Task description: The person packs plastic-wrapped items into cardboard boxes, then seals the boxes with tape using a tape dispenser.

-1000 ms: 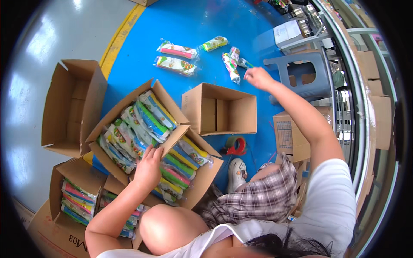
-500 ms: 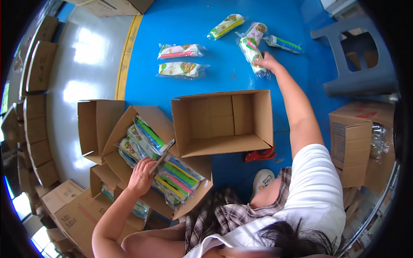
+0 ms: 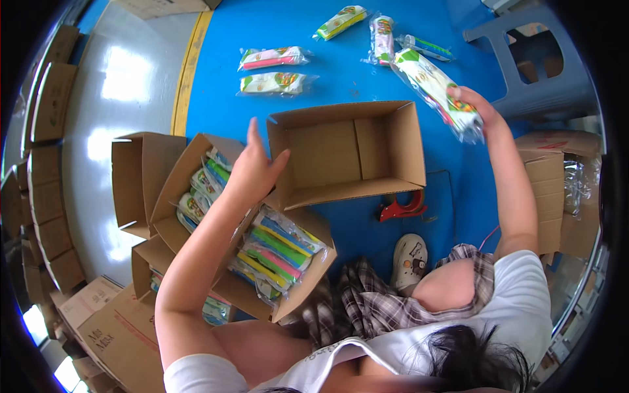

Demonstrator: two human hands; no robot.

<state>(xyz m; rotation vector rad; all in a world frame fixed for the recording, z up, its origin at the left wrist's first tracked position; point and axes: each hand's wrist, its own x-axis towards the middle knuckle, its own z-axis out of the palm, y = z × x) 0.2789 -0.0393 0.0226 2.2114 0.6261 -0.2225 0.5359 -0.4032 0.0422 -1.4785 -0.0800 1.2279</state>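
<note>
1. Pack (image 3: 432,90): slim, white and green, in clear film; held aslant to the right of the open box (image 3: 327,147), above the blue floor (image 3: 357,82).
2. Right hand (image 3: 481,110): closed round the pack's near end, thumb on top; fingers beneath largely hidden.
3. Handling, judged: light, soft and somewhat bendy; film probably slippery, contents unlikely to break. Best hold is round the firm middle; the loose film ends may crumple or slide. Present grip sits toward one end, so the far end could droop.
4. Left hand (image 3: 255,164): fingers loosely spread, thumb apart, nothing visible in it. It hangs at the open box's left rim; contact cannot be told.
5. Floor packs: green one (image 3: 429,50) and upright one (image 3: 381,40) near the held pack's far end; yellow-edged one (image 3: 341,23) farther off; two more (image 3: 275,71) side by side, leftward.
6. Filled box (image 3: 306,283): coloured packs in rows, below the left hand.
7. Tape dispenser (image 3: 403,209): red, just below the open box.
8. Stool (image 3: 553,98): grey, beyond the right hand.
</note>
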